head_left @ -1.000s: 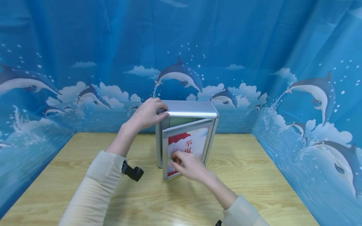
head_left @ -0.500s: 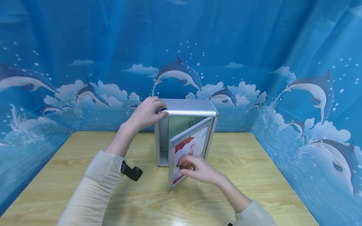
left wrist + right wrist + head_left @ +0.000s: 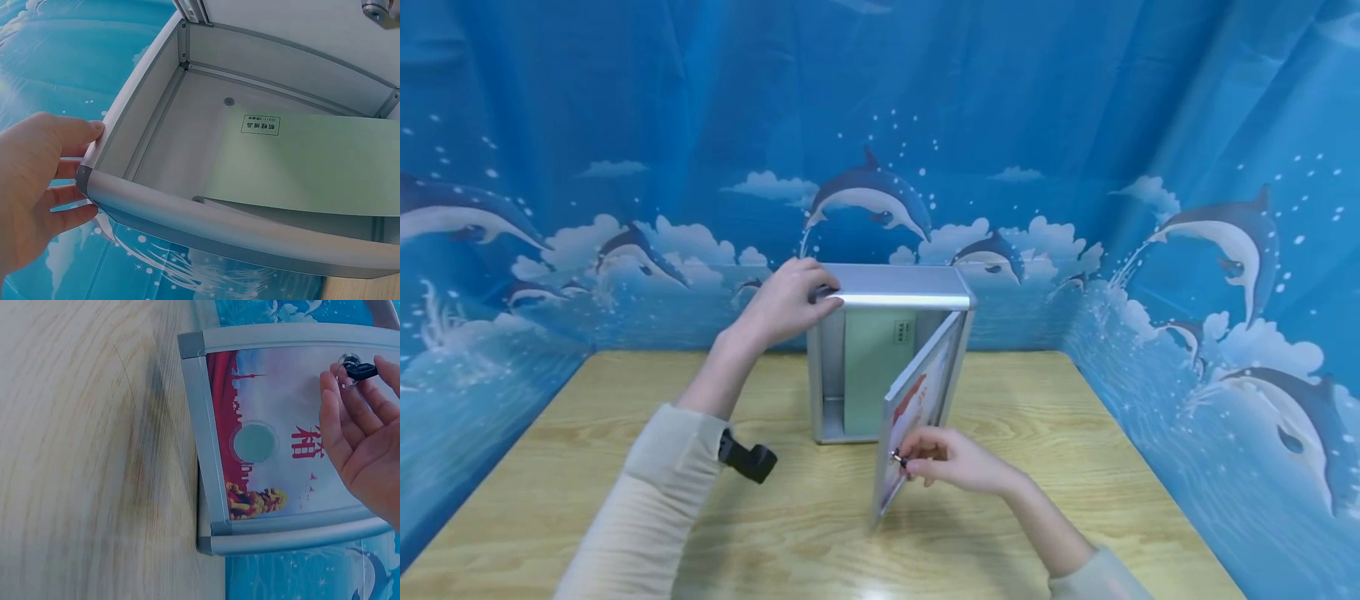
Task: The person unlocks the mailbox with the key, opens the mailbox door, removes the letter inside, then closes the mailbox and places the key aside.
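A silver metal-framed box (image 3: 898, 282) stands upright on the table, its front door (image 3: 931, 385) swung well out on the right side. My left hand (image 3: 792, 304) grips the top left corner, thumb on the front edge and fingers round the side. With thumb and fingers, my right hand (image 3: 958, 462) pinches a black-headed key (image 3: 366, 370) that sits in the door's lock. Red characters and a round window (image 3: 255, 443) show on the door's printed face. Inside the box leans a pale green sheet (image 3: 306, 165) with a small printed label.
The wood-grain table (image 3: 760, 533) carries the box near its back edge. A blue dolphin-print curtain (image 3: 700, 167) hangs behind and along both sides. Black wrist camera (image 3: 748, 457) juts from the left sleeve.
The door has swung further out toward the right and front, drawn by the right hand at the key. More of the green sheet and inside shows. The left hand stays on the corner.
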A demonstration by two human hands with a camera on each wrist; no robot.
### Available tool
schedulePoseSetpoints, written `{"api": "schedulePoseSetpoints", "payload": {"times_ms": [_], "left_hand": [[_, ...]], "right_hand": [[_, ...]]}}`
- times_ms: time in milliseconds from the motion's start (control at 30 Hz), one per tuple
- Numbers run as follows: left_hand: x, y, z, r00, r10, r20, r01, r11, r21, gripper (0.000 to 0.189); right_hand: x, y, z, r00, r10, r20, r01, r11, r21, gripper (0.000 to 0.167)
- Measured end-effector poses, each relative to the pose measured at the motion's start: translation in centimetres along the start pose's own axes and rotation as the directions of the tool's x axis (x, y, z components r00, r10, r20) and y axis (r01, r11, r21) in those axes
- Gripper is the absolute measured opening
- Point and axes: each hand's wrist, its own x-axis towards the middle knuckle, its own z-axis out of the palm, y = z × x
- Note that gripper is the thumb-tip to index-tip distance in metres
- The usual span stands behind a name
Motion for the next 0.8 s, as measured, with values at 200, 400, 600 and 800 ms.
{"api": "schedulePoseSetpoints", "payload": {"times_ms": [200, 400, 600, 800], "left_hand": [[0.0, -0.1, 0.0, 1.000, -0.005, 0.003, 0.005, 1.000, -0.012, 0.026], [0.0, -0.1, 0.0, 1.000, -0.008, -0.004, 0.008, 1.000, -0.006, 0.026], [-0.1, -0.3, 0.1, 1.000, -0.006, -0.011, 0.006, 1.000, -0.011, 0.026], [-0.1, -0.3, 0.2, 1.000, -0.005, -0.015, 0.005, 1.000, -0.013, 0.027]], "right_hand": [[-1.0, 0.1, -0.5, 0.998, -0.039, 0.043, 0.035, 0.996, 0.078, 0.016], [-1.9, 0.2, -0.9, 0.998, -0.055, 0.028, 0.051, 0.992, 0.114, 0.016], [-2.9, 0.6, -1.2, 0.997, -0.078, 0.006, 0.076, 0.984, 0.163, 0.015], [-4.0, 0.8, -1.7, 0.997, -0.082, 0.005, 0.080, 0.978, 0.190, 0.016]]}}
